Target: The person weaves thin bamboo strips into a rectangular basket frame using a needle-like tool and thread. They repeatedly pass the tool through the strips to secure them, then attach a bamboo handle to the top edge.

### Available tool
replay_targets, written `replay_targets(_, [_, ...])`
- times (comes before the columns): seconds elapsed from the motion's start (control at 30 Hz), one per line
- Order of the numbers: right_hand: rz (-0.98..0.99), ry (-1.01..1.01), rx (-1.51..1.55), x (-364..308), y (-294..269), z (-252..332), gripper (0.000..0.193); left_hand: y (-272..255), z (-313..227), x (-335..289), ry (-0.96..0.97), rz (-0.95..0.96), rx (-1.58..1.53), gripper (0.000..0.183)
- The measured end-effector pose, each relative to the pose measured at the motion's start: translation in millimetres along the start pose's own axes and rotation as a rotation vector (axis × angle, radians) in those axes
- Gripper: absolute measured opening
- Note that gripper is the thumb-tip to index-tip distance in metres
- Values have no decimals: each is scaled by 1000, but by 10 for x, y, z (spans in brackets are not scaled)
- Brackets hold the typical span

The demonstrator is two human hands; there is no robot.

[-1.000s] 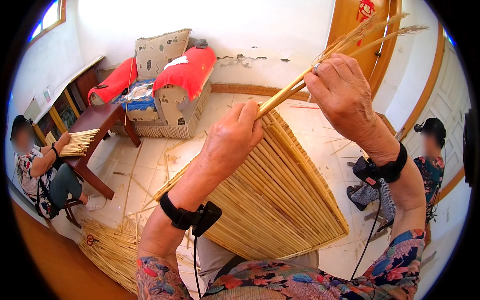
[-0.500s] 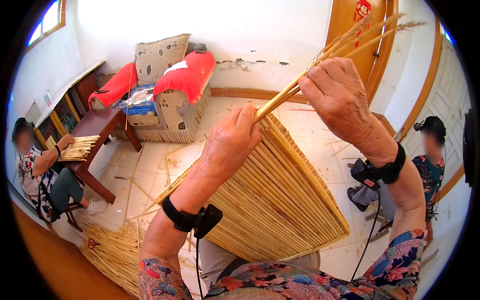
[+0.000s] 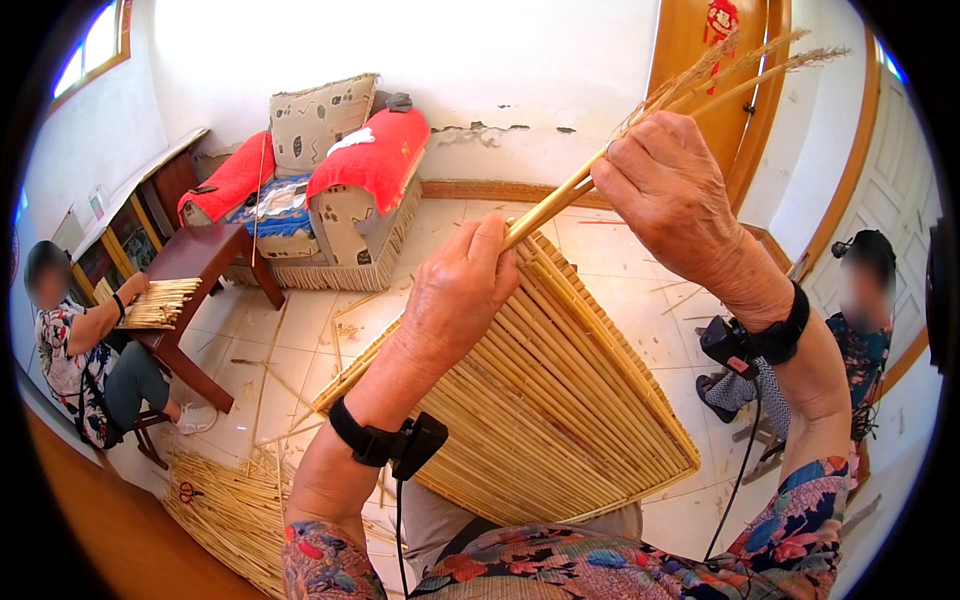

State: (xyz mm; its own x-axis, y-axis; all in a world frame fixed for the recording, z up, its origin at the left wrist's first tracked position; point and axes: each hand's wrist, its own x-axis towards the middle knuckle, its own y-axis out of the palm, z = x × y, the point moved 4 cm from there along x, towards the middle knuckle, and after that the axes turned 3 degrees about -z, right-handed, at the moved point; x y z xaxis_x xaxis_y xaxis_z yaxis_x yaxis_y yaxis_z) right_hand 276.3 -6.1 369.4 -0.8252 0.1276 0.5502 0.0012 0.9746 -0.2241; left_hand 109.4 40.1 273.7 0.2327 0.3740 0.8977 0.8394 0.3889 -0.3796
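A large panel of parallel yellow reed stalks (image 3: 570, 400) lies across my lap, its edges bound. Above its far corner, a few loose reed stalks (image 3: 553, 203) with feathery plumes slant up to the right. My left hand (image 3: 462, 285) is closed round their lower ends, close to the panel's edge. Further up, my right hand (image 3: 668, 190) is closed round the same stalks just below the plumes. The wrapped fingers hide parts of the stalks. Black straps with small boxes sit on both my wrists.
A pile of cut stalks (image 3: 235, 510) with red-handled scissors (image 3: 188, 491) covers the floor at lower left. One person (image 3: 90, 350) holds a reed bundle (image 3: 160, 303) at a brown table (image 3: 205, 250); another person (image 3: 865, 310) sits at right. A red-draped armchair (image 3: 370, 160) stands at the back.
Both my hands and the stalks have shifted very slightly to the left. My grip looks the same. The person at right has moved a little.
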Motion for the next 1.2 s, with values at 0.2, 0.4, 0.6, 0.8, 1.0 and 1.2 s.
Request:
replay_targets(0.2, [-2, -3, 14, -5, 24, -3, 8, 30, 16, 3, 15, -20, 11, 25])
replay_targets(0.4, [13, -26, 23, 21, 56, -12, 7, 70, 56, 21, -1, -4, 30, 24])
replay_targets(0.6, [100, -4, 81, 3, 13, 80, 7, 101, 156, 24, -34, -29, 36, 24])
replay_targets(0.8, [226, 171, 149, -80, -155, 275, 7, 104, 174, 39, -65, 5, 34, 29])
replay_targets(1.0, [282, 303, 293, -311, -257, 577, 23, 140, 209, 50, -68, 37, 29, 31])
replay_targets(1.2, [289, 422, 452, -432, -277, 806, 32, 167, 280, 48, -70, 73, 2, 32])
